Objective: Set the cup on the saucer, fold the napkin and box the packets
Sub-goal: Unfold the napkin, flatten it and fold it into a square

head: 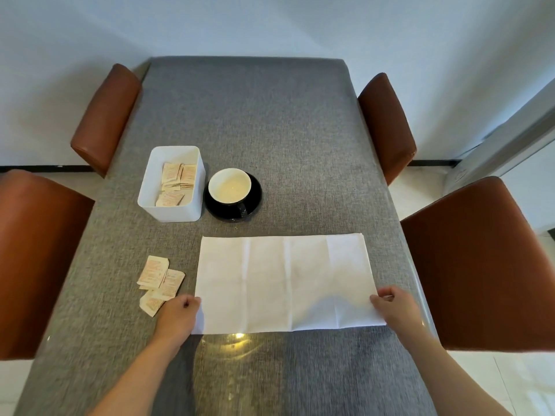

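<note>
A white napkin [282, 280] lies spread flat on the grey table, with crease lines across it. My left hand [178, 315] pinches its near left edge, and my right hand [393, 307] pinches its near right edge. A cup [229, 186], pale inside with a dark handle, stands on a black saucer [255, 202] beyond the napkin. To the left of the saucer is a white box [168, 211] holding several packets [175, 181]. More loose packets [157, 279] lie on the table left of the napkin, close to my left hand.
The table [270, 121] has a grey cloth under a glossy cover. Brown chairs stand on both sides: two on the left [36, 250], [103, 115], two on the right [486, 265], [387, 121]. A white wall is behind.
</note>
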